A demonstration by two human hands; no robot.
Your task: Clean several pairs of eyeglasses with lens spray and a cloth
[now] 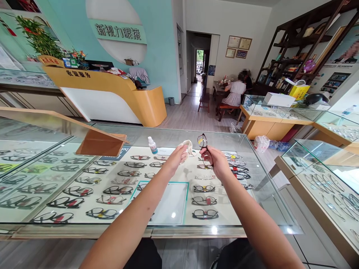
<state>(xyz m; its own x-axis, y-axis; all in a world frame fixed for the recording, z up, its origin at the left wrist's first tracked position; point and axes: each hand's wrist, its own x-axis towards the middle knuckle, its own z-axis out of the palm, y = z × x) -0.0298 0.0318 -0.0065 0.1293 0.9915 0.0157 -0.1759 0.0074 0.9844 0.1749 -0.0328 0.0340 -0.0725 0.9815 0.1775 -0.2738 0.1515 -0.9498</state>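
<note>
Above the glass display case (224, 220), my left hand (177, 157) is closed on a pale cloth (189, 146), whose loose end sticks out to the right. My right hand (218, 161) grips a pair of dark-framed eyeglasses (202, 141) by one side, the frame raised upright with a yellow sticker on a lens. A small gap separates the cloth from the eyeglasses. Standing on the glass to the left of my left hand is a white spray bottle (152, 145) with a blue label. Rows of eyeglasses (204, 201) lie inside the case below my hands.
A teal-bordered white mat (165, 203) lies between my forearms. A wooden-framed mirror or stand (101, 142) is on the case at the left. Another glass case (322, 186) stands at the right. Beyond are an orange counter (153, 106) and a seated person (236, 93).
</note>
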